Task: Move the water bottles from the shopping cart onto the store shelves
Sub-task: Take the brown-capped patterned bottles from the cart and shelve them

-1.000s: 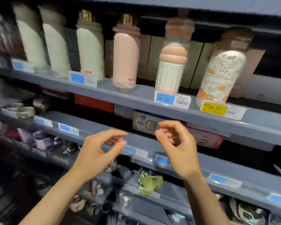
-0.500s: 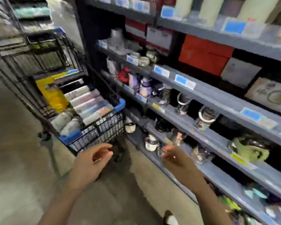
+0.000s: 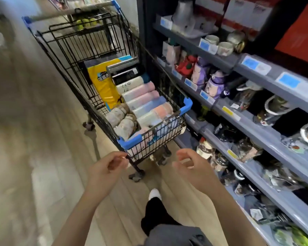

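Note:
A black wire shopping cart [image 3: 75, 43] with blue corner guards stands in the aisle ahead of me. Several water bottles lie side by side in its basket: pink and blue pastel ones [image 3: 142, 98], floral cream ones [image 3: 121, 119] and a steel one [image 3: 122, 65]. My left hand [image 3: 105, 172] hovers just below the cart's near blue corner, fingers loosely curled, holding nothing. My right hand [image 3: 192, 167] hangs near the cart's front right, fingers spread and curved, also empty. Grey store shelves [image 3: 256, 132] run along the right.
A yellow bag [image 3: 103, 87] lies in the cart beside the bottles. The shelves hold cups, purple bottles [image 3: 214, 84] and packaged goods. My foot in a white shoe [image 3: 154, 193] stands on the wooden floor, which stretches off to the left.
My view has swung from the upper bottle shelf down to the cart. Both empty hands have dropped and now sit close to the cart's near end.

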Available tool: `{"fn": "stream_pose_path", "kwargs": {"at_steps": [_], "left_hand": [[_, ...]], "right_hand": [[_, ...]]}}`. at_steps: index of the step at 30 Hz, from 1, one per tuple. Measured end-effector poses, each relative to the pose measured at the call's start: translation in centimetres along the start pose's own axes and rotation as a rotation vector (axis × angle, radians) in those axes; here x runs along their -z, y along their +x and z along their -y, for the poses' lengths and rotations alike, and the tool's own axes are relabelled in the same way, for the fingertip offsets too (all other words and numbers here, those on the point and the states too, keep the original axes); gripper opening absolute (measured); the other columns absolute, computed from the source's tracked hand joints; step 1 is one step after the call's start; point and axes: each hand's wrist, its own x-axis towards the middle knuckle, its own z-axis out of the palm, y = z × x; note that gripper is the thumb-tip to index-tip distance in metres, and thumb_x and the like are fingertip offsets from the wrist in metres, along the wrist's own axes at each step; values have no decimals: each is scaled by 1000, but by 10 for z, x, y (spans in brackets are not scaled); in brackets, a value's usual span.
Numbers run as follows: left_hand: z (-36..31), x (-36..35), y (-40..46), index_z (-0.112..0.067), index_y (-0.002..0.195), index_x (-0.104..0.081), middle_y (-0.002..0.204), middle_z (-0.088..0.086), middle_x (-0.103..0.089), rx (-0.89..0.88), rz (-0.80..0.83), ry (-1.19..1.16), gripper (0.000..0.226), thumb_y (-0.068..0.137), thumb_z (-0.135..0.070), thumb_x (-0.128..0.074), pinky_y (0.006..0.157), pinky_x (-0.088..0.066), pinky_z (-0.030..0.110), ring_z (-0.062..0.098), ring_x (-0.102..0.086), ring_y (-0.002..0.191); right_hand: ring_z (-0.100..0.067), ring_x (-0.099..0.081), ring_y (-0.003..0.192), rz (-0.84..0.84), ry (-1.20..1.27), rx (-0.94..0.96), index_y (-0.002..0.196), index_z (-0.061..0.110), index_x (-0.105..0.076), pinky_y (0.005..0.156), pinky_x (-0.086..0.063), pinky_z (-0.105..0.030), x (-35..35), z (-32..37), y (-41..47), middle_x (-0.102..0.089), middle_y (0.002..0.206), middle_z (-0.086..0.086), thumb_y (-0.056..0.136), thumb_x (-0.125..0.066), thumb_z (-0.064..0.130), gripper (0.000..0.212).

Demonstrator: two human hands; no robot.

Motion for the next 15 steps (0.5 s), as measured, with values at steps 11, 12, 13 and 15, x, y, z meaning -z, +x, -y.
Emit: {"fn": "stream_pose_path", "kwargs": {"at_steps": [11, 12, 13, 15], "left_hand": [[20, 26, 174, -34, 100, -64, 85, -24, -65, 24, 39, 257, 20, 84, -26, -72, 66, -44, 17, 3, -61, 79], [23, 28, 183, -35, 101, -64, 83, -22, -66, 34, 51, 267, 19, 84, -29, -71, 68, -44, 18, 1, -61, 78], [26, 30, 191, -35, 101, -64, 80, -19, -67, 44, 63, 280, 19, 83, -33, -69, 69, -45, 21, 0, -61, 77], [33, 35, 210, -36, 102, -64, 78, -15, -68, 55, 84, 330, 24, 79, -44, -61, 71, -49, 27, 0, -62, 75]], "right_hand": [[-9, -62, 88, -61, 84, -17, 110, 28, -56, 83, -50, -24, -39, 47, 183, -62, 107, 8, 87, -69, 26, 27], [-12, -61, 90, -48, 87, -25, 112, 25, -56, 81, -49, -19, -42, 53, 195, -61, 108, 7, 87, -68, 24, 28], [-13, -60, 91, -35, 89, -36, 115, 23, -56, 76, -47, -12, -45, 58, 206, -60, 108, 5, 88, -68, 22, 30], [-13, -61, 92, -9, 67, -57, 122, 21, -53, 75, -47, -16, -52, 64, 224, -58, 107, 4, 88, -67, 25, 36]]}}
